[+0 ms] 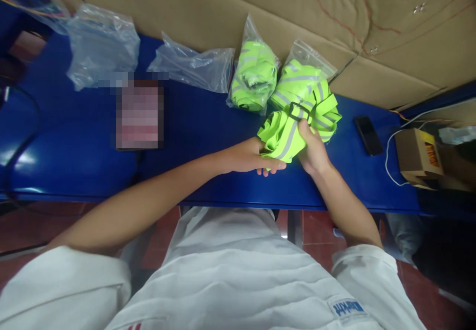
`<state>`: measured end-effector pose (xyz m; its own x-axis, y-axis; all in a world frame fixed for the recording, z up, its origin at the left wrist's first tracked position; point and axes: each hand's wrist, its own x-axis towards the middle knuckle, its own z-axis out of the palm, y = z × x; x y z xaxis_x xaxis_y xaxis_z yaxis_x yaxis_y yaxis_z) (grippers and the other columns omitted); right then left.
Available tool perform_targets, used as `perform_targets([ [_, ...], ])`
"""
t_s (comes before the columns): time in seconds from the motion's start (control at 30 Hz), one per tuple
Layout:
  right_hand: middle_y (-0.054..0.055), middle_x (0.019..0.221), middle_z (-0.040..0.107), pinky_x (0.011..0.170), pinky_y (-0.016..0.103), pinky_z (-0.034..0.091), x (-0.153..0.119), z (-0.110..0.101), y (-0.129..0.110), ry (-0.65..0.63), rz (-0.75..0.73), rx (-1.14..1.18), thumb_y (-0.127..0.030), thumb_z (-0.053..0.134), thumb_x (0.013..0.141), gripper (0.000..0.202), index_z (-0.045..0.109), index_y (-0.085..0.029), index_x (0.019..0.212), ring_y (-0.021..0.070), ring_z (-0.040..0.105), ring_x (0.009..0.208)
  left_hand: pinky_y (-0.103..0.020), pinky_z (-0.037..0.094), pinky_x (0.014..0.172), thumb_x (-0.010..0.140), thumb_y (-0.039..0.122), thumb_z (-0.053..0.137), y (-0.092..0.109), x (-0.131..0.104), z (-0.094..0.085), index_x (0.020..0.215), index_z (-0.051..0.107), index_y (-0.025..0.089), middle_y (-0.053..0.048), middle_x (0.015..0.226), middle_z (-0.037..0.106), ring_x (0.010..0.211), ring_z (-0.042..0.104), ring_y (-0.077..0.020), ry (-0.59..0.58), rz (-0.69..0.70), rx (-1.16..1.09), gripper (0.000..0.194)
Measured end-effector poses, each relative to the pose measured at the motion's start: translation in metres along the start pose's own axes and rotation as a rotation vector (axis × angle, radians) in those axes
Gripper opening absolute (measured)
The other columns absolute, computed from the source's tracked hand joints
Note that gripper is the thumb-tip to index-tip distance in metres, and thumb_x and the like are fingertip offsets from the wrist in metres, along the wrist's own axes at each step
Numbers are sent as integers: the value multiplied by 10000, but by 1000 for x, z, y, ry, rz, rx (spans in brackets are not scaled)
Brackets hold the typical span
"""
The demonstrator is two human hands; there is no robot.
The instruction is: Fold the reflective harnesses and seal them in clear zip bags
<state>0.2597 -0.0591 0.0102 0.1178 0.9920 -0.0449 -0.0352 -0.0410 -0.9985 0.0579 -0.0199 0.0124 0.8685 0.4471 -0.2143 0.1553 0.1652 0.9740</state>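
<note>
A folded bundle of neon yellow-green straps point(284, 139) with grey reflective stripes and a black buckle point(299, 112) is between my hands above the blue table. My left hand point(253, 156) grips its lower left side, thumb along the bottom edge. On the right side, my right hand point(313, 146) holds the straps, thumb just below the buckle. Behind the bundle lies a clear bag of similar straps point(303, 79), partly hidden by it. Another filled bag point(255, 77) stands to its left, against the cardboard.
Two clear plastic bags point(103, 44) point(193, 67) lie along the back left. A blurred-out box-like item point(139, 116) is on the blue table point(193, 126). A black phone point(368, 135), white cable and small cardboard box point(418, 156) are at right. Cardboard point(208, 7) borders the back.
</note>
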Motion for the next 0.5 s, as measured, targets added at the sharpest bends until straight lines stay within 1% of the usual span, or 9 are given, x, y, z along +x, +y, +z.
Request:
perform_targets([
  [0.07,88,1194,791,1072,470,599,1,3,-2,-65,117,132,-760,751,817,682,727,-215,1227,305,717,1232,-258,554,588,841,486,781,0,1,0,863,732,106,-82,782,750,644,693,-162,61,41,67,384],
  [0.13,69,1196,794,1104,451,580,0,5,-5,-84,179,231,-728,740,853,638,724,-240,1263,296,701,1267,-292,580,668,851,556,770,0,0,0,868,737,123,-71,799,759,701,721,-193,142,96,189,435],
  [0.2,59,1179,800,1115,446,573,-2,7,-6,-99,222,298,-693,769,848,603,733,-250,1256,297,697,1275,-362,602,837,837,621,778,0,-2,1,974,748,151,-69,936,785,893,761,-261,241,152,333,491],
  [0.23,59,1170,803,1117,446,572,-3,9,-6,-110,244,321,-674,779,848,583,739,-249,1246,299,697,1276,-411,591,940,808,645,802,-1,-2,2,1075,741,165,-81,1067,784,1032,753,-304,309,182,395,552],
  [0.27,60,1166,804,1119,447,570,-4,11,-6,-122,269,341,-655,779,855,558,744,-246,1233,300,696,1278,-460,559,1041,761,671,836,-2,-3,2,1197,711,176,-107,1227,752,1181,710,-347,386,216,436,671],
  [0.33,63,1154,807,1115,447,572,-5,14,-6,-148,325,376,-623,768,870,502,759,-236,1190,303,699,1272,-537,448,1206,633,723,904,-6,-2,2,1466,543,184,-180,1527,565,1437,536,-405,512,319,441,1055],
  [0.4,66,1133,811,1098,451,581,-7,17,-6,-187,382,397,-612,758,871,470,769,-229,1145,309,709,1250,-562,323,1304,529,761,936,-10,-1,1,1640,278,193,-228,1695,309,1589,321,-414,555,475,405,1411],
  [0.43,70,1117,813,1082,455,588,-8,17,-6,-207,405,393,-618,750,870,467,773,-227,1124,312,719,1229,-564,280,1327,522,768,935,-12,0,-1,1675,166,210,-229,1728,217,1622,244,-405,542,549,391,1494],
  [0.5,78,1070,816,1014,462,617,-10,14,-5,-219,394,331,-643,724,879,467,776,-227,1086,313,747,1155,-565,246,1343,590,745,921,-14,0,-5,1692,59,264,-204,1748,149,1644,189,-382,486,671,397,1480],
])
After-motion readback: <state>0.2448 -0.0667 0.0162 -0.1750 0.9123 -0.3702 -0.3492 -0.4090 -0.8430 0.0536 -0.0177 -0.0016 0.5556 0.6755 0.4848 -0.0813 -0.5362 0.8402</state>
